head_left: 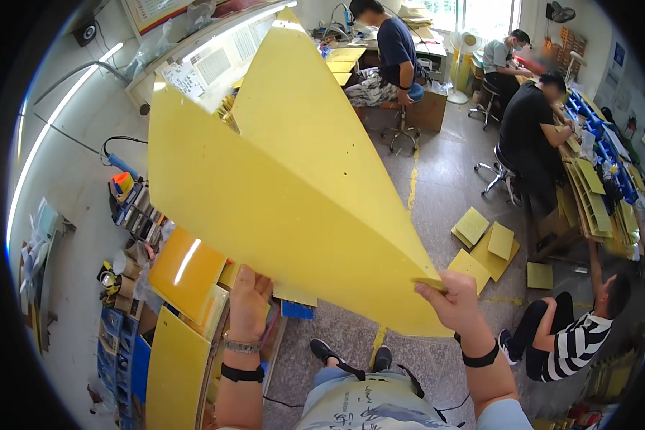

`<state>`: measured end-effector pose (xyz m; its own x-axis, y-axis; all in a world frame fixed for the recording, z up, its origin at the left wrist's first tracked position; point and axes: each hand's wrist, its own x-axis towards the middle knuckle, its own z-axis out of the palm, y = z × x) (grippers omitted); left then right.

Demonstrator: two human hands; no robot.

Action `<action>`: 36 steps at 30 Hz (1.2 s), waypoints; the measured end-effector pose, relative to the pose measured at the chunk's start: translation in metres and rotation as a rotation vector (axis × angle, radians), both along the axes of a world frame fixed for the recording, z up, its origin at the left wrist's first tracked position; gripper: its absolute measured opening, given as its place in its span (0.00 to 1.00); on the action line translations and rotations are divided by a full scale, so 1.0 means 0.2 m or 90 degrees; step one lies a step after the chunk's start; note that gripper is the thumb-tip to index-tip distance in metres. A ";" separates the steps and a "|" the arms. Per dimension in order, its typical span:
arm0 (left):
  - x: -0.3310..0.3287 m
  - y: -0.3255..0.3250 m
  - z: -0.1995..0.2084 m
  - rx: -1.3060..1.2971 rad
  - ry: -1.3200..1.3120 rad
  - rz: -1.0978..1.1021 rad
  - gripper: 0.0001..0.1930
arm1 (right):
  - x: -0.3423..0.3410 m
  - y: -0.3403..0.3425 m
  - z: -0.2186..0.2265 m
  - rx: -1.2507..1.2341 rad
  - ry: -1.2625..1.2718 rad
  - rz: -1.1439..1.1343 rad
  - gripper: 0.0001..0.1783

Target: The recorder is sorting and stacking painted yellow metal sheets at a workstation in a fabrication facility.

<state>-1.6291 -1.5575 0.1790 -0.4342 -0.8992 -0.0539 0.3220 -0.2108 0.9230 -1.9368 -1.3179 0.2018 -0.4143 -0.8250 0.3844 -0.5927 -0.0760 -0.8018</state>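
A large yellow panel [265,190], bent along a long ridge into two faces, is raised in front of me and covers much of the middle of the view. My right hand [451,299] grips its right corner, with the thumb on the near face. At the lower left edge, my left hand [250,304] supports the panel with curled fingers, partly hidden against it. Small dark holes show in the farther face. Below my left hand, more yellow sheets [175,362] lie on the workbench.
Flat yellow pieces [484,254] lie on the floor at right. A person in a striped shirt [577,347] crouches close by; others sit at benches farther back. Blue bins [115,351] and an orange-yellow glossy sheet [186,272] are at left.
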 end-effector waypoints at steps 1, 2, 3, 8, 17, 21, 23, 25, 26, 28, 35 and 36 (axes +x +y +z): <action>0.01 0.00 -0.05 0.049 -0.062 0.042 0.32 | 0.02 -0.01 0.02 -0.008 0.093 -0.031 0.10; 0.01 0.01 -0.07 0.100 -0.123 0.081 0.37 | 0.03 -0.01 0.01 -0.014 0.098 -0.030 0.10; 0.00 0.04 -0.08 0.095 -0.118 0.083 0.37 | 0.05 -0.01 -0.01 -0.028 0.120 -0.041 0.10; -0.16 0.34 0.09 0.109 -0.031 -0.224 0.56 | 0.12 -0.04 -0.09 -0.052 0.243 -0.041 0.14; -0.25 0.32 0.05 0.252 -0.010 -0.271 0.48 | 0.19 0.00 -0.27 -0.021 0.323 -0.024 0.19; -0.26 0.38 0.02 0.330 -0.062 -0.189 0.48 | 0.21 0.05 -0.32 0.024 0.323 0.005 0.18; -0.25 0.39 -0.02 0.326 -0.106 -0.165 0.50 | 0.21 0.07 -0.36 0.045 0.325 0.014 0.17; -0.23 0.38 -0.08 0.314 -0.128 -0.169 0.50 | 0.21 0.07 -0.40 0.028 0.344 0.029 0.17; -0.22 0.37 -0.12 0.301 -0.150 -0.169 0.50 | 0.21 0.08 -0.40 0.027 0.344 0.029 0.17; -0.19 0.36 -0.17 0.323 -0.163 -0.176 0.48 | 0.22 0.08 -0.41 0.005 0.347 0.040 0.18; -0.19 0.42 -0.16 0.267 -0.169 -0.216 0.23 | 0.23 0.11 -0.47 0.004 0.326 0.030 0.16; -0.19 0.42 -0.17 0.268 -0.170 -0.213 0.23 | 0.24 0.11 -0.46 0.026 0.292 0.001 0.15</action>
<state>-1.6680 -1.4736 0.1457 -0.6131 -0.5931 -0.5219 -0.0564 -0.6260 0.7777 -1.8894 -1.2961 0.1098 -0.2080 -0.8440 0.4944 -0.8871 -0.0502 -0.4588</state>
